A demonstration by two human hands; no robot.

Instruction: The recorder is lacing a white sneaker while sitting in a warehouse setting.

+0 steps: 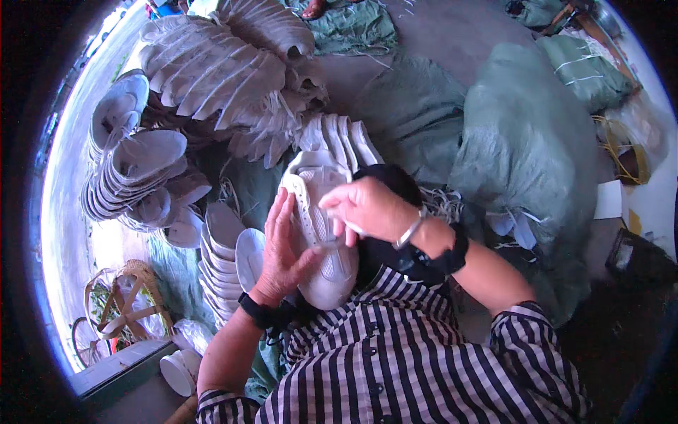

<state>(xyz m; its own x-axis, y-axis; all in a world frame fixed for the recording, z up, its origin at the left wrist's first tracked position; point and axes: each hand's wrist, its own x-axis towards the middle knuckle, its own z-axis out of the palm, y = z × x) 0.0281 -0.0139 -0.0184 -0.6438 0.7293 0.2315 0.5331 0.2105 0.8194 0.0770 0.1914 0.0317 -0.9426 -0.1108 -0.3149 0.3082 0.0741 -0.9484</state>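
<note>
Here, white shoe (321, 233) cradled in left hand (281, 251) — right hand (367, 206) seemingly pinching its lace.

The left hand (282, 251) covers one side of the white shoe (321, 233), and the right hand (367, 208) hides part of its top, so the lacing there cannot be made out. The dark bundle (388, 212) in the lap is mostly hidden behind hand and shoe. The green sack (526, 155) conceals its contents. The stool (127, 304) blurs at the rim.
</note>
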